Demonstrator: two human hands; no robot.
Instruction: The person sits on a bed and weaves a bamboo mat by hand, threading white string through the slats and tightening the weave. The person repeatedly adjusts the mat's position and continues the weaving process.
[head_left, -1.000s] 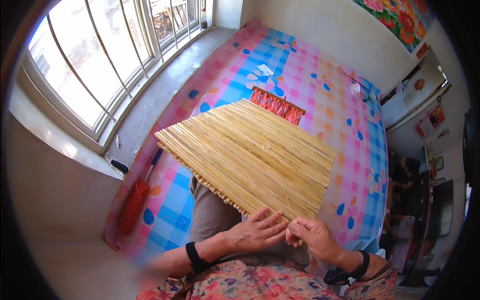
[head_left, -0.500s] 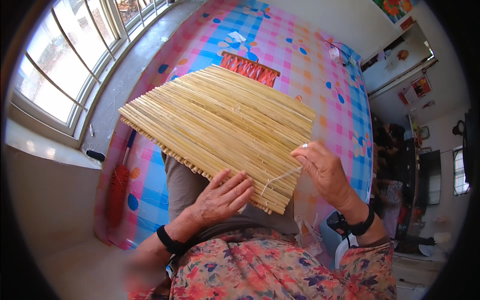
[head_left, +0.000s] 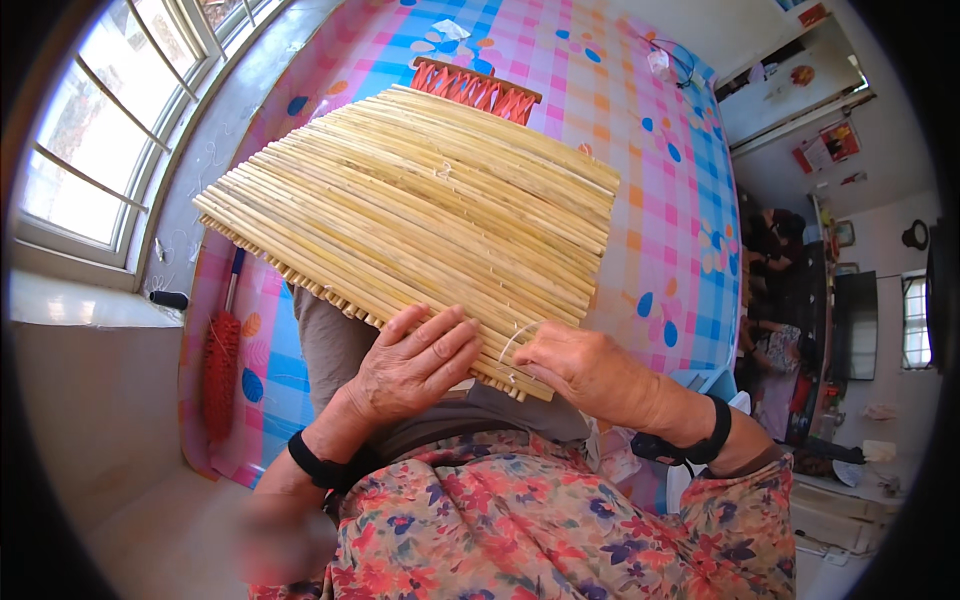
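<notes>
A mat of pale yellow plant stalks (head_left: pixel 420 210), laid side by side, rests slanted across my lap. Its near edge is under my left hand (head_left: pixel 420 362), whose fingers stretch over the top; the thumb is hidden, seemingly below the edge. At the mat's near right corner, my right hand (head_left: pixel 565 362) is closed in a pinch, knuckles up, close to the stalks. A white thread (head_left: pixel 510 340) loops up from the surface beside these fingertips. Whether a needle is in the pinch cannot be made out. Short white thread ends (head_left: pixel 443 172) stick up mid-mat.
Beneath lies a bright checked, flowered cover (head_left: pixel 580 100). A wooden frame with red lacing (head_left: pixel 475 92) lies behind the mat, a red fluffy duster (head_left: pixel 221 370) at left. Barred windows (head_left: pixel 110 130) stand left; a light blue container (head_left: pixel 710 382) is at right. People (head_left: pixel 775 240) are in the background.
My right hand has come down and left from beyond the mat's corner to its surface. The thread, drawn out before, now makes a slack loop. The view has shifted slightly.
</notes>
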